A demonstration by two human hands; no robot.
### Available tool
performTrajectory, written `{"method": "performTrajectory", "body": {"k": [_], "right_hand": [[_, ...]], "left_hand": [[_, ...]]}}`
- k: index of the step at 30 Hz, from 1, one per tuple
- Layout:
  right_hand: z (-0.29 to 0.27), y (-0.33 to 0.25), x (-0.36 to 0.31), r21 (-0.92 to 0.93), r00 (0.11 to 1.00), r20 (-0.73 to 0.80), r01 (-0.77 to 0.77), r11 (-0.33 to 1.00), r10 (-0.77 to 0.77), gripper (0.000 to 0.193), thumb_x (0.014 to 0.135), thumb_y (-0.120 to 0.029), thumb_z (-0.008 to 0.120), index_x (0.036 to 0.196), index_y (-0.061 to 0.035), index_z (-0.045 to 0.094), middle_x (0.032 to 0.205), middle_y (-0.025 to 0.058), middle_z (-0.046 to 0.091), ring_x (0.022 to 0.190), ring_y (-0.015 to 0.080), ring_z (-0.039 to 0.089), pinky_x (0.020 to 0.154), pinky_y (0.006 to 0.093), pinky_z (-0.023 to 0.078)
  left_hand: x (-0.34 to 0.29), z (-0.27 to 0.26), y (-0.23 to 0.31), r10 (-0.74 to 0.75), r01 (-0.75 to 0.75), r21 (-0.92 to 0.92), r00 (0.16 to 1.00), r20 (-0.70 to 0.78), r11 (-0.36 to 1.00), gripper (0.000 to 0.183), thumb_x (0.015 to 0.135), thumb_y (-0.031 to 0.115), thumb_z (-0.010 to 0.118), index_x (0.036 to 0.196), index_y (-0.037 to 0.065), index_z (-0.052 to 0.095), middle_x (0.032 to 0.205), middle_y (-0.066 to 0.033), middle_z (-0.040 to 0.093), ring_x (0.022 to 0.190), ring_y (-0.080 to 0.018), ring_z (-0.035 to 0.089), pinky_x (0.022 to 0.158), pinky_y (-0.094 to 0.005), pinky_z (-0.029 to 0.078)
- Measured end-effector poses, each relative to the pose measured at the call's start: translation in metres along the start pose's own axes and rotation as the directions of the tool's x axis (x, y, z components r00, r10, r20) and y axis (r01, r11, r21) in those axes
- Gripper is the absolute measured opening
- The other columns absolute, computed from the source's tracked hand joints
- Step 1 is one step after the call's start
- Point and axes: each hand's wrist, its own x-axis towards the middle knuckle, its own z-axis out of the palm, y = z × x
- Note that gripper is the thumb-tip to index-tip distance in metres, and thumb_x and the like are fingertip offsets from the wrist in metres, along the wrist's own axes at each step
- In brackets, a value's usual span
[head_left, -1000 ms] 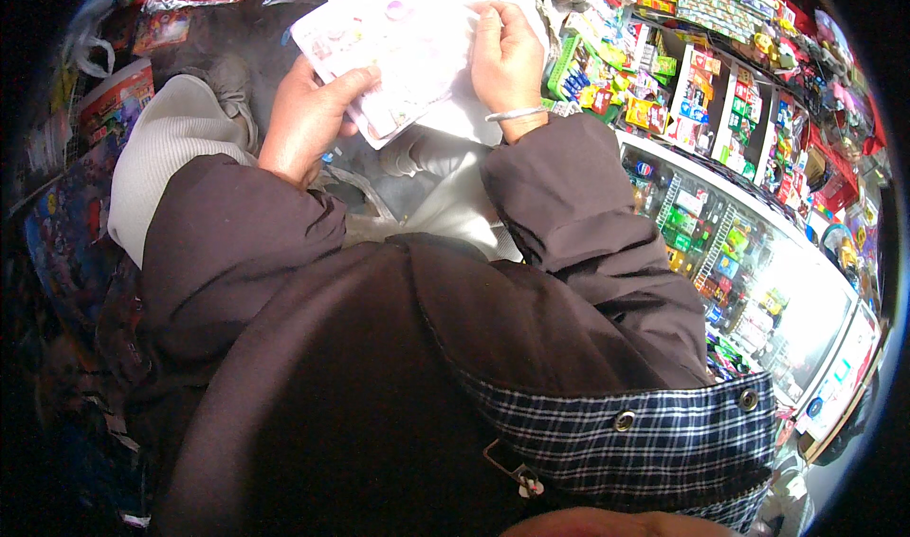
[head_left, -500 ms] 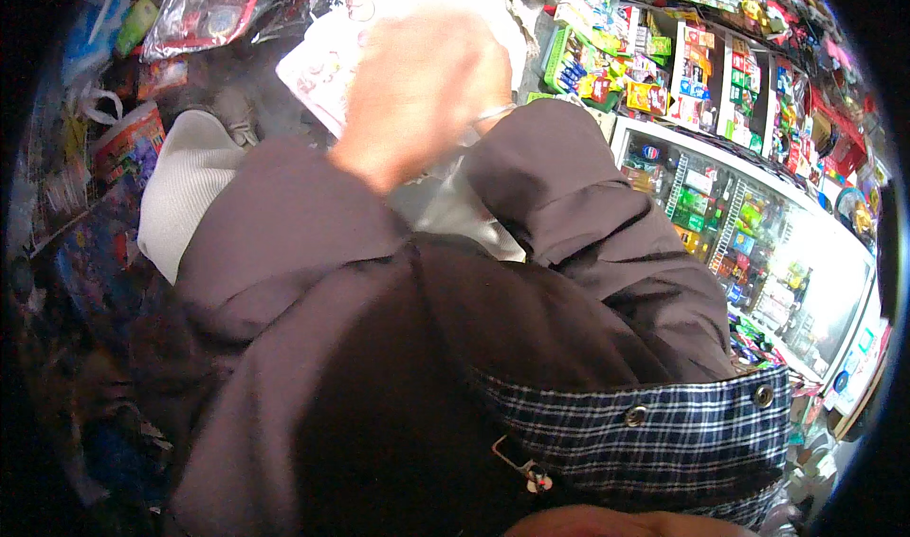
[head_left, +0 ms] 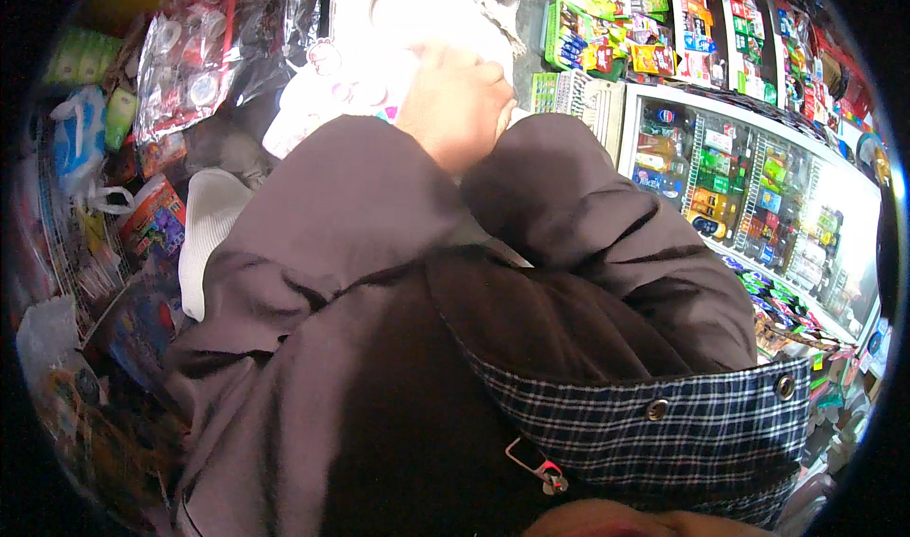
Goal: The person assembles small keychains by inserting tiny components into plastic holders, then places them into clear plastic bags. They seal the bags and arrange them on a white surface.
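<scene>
Both forearms, in grey-brown sleeves, reach forward and meet at the top centre. My left hand (head_left: 453,106) comes out between the cuffs with its fingers curled. It rests over a bright white surface (head_left: 441,11) washed out by glare; whatever lies under the fingers is hidden. My right hand is mostly covered by the left hand and its own cuff, so its fingers cannot be made out. Beside the left cuff lies a white flat item with pink and purple cartoon prints (head_left: 327,87). A pale round ring shape (head_left: 396,6) shows on the white surface.
Clear-wrapped packs (head_left: 194,58) and a colourful bag (head_left: 156,217) crowd the left. At the right stand a green basket of snack packets (head_left: 569,39), shelves of small packages (head_left: 697,39) and a glass-fronted drinks fridge (head_left: 725,177). A white ribbed cloth (head_left: 204,229) sits by the left sleeve.
My left hand has drawn in toward the right cuff, showing less of its wrist. More of the white surface and printed item now shows. The view has shifted slightly.
</scene>
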Motion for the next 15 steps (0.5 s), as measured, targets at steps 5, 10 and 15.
{"method": "performTrajectory", "body": {"k": [5, 10, 15], "right_hand": [[0.001, -0.001, -0.004, -0.006, 1.000, 0.011, -0.010, 1.000, 0.010, 0.031, 0.095, -0.032, 0.048, 0.102, -0.0068, 0.065, 0.079, 0.0165, 0.067, 0.074, 0.0281, 0.066, 0.070, 0.0375, 0.050], [-0.006, 0.002, 0.001, -0.015, 1.000, -0.006, 0.011, 1.000, -0.011, 0.032, 0.095, -0.033, 0.048, 0.102, -0.0070, 0.065, 0.080, 0.0167, 0.067, 0.074, 0.0289, 0.067, 0.071, 0.0379, 0.050], [-0.024, 0.003, 0.009, 0.004, 0.999, -0.028, 0.044, 0.999, -0.044, 0.032, 0.094, -0.033, 0.048, 0.103, -0.0072, 0.065, 0.080, 0.0170, 0.067, 0.075, 0.0297, 0.067, 0.071, 0.0384, 0.050]], "left_hand": [[-0.007, -0.003, -0.001, -0.019, 0.020, 0.010, 0.999, -0.049, 1.000, 0.011, 0.080, 0.020, 0.063, 0.089, 0.015, 0.068, 0.092, 0.0022, 0.063, 0.095, -0.0200, 0.056, 0.101, -0.0457, 0.033], [0.006, 0.003, -0.002, -0.080, 0.080, 0.013, 0.997, 0.018, 0.997, 0.012, 0.082, 0.021, 0.063, 0.089, 0.013, 0.068, 0.094, 0.0009, 0.063, 0.097, -0.0192, 0.056, 0.105, -0.0459, 0.029], [0.013, -0.029, -0.015, -0.069, 0.047, -0.299, 0.995, -0.065, 0.953, 0.024, 0.080, 0.019, 0.063, 0.100, 0.007, 0.065, 0.098, -0.0084, 0.063, 0.100, -0.0283, 0.057, 0.092, -0.0436, 0.039]]}}
